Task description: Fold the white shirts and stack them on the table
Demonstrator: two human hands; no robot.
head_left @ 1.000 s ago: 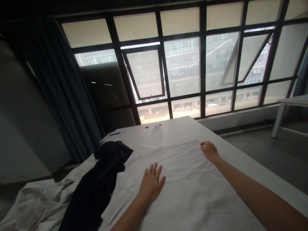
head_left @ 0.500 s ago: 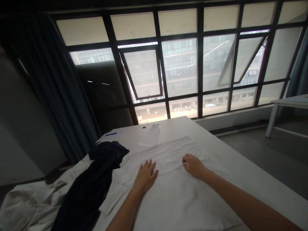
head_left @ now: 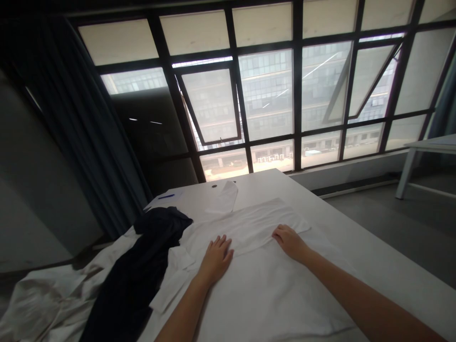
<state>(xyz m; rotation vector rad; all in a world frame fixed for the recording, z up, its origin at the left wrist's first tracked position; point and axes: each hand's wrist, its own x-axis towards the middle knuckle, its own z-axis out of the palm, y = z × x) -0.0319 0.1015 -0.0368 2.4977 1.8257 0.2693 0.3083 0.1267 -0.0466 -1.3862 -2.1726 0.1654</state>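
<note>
Viewed from the centre of the picture, the white garment lies spread on the tabletop toward six o'clock, with a dark navy garment at its left, around eight o'clock. The left hand, near half past six, rests open and palm down on the cloth, while the right hand, toward five o'clock, has its fingers closed on the edge of the folded flap. The fabric looks light, limp and easily creased, so it should handle best pinched along that edge, with a flat palm steadying the rest.
</note>
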